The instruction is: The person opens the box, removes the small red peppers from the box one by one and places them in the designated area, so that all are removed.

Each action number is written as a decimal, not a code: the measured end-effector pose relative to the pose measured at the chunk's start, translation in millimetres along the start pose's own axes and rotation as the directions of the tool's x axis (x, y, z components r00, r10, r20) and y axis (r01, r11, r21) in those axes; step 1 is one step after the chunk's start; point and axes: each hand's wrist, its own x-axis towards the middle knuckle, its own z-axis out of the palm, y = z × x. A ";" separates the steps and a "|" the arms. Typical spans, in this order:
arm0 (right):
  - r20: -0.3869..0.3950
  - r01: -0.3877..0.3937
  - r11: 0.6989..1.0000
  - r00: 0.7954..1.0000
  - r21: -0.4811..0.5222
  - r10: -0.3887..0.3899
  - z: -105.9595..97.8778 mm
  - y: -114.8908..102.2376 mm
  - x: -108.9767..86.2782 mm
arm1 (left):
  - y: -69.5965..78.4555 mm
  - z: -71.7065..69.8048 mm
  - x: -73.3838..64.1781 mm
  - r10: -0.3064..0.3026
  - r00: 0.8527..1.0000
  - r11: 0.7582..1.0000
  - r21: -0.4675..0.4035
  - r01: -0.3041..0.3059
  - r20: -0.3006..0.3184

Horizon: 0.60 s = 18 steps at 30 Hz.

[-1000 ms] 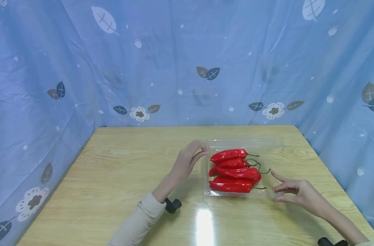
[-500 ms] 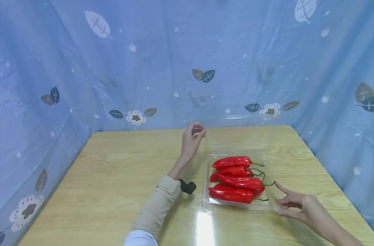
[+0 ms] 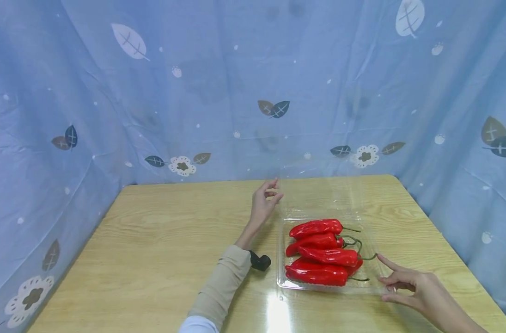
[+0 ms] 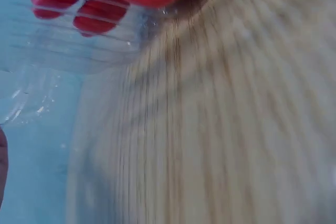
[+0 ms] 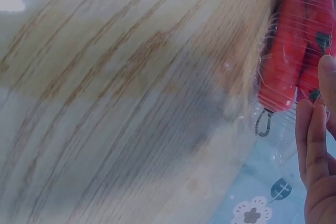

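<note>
Several glossy red peppers (image 3: 325,255) with green stems lie in a clear plastic container (image 3: 296,287) at the right of the table. Its hinged clear lid (image 3: 319,196) stands raised behind them, barely visible. At the lid's left edge, my left hand (image 3: 264,203) has its thumb and fingertips curved about the plastic. My right hand (image 3: 417,289) pinches the container's near right corner, index fingertip beside a pepper stem. In the left wrist view, a fingertip (image 4: 2,161) shows close to the lid's shiny corner. The right wrist view shows my right fingers (image 5: 315,145) at the ribbed wall.
The wooden table (image 3: 165,249) extends left and in front of the container. Blue patterned cloth (image 3: 219,92) hangs behind and along both sides. A black wrist-worn piece (image 3: 260,262) sits below my left wrist.
The lid has swung up from lying back behind the container. My left hand has gone up with it, then slightly lower. My right hand has stayed at the corner; the head view has shifted.
</note>
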 end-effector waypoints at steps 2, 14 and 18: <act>0.006 -0.001 0.999 1.000 0.037 0.001 -1.0 -0.2 -3.4 | -4.9 2.4 0.6 -0.043 0.999 0.999 -0.010 0.043 0.000; 0.023 -0.028 1.000 0.999 0.002 0.028 -4.9 -5.4 -2.4 | -63.0 11.1 10.6 -0.220 0.975 0.971 0.092 0.220 -0.012; 0.031 0.002 0.998 1.000 0.055 -0.003 -3.2 -4.2 0.2 | -69.6 6.8 13.9 -0.282 0.959 0.956 0.080 0.282 -0.007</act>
